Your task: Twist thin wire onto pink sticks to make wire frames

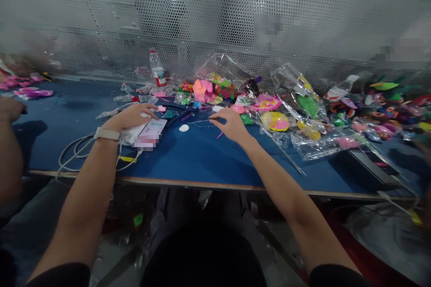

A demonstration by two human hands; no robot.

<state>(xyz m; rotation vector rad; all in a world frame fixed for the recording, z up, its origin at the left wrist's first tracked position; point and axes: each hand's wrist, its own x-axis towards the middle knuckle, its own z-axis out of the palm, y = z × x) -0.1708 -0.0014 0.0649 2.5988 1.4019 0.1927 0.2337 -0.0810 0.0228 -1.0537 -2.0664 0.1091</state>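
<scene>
My left hand (133, 116), with a white band on its wrist, reaches over the upper end of a lit phone (150, 134). Its fingers are stretched out and apart, close to a small pink lump (161, 108). My right hand (232, 124) pinches the end of a thin pale wire-like strand (200, 121) that points left over the blue table. Below the strand lies a flat white disc (183, 128). A short purple stick (220, 135) rests near my right hand, and dark-handled scissors or pliers (178, 110) lie between my hands.
White cables (72, 157) coil at the left. Behind stand a red-capped bottle (157, 69) and a perforated metal screen (198, 9). Colourful clay-like pieces and plastic bags (299, 94) crowd the right, with a dark device (365, 166) at the front edge. Another person's arm (10, 143) is at far left.
</scene>
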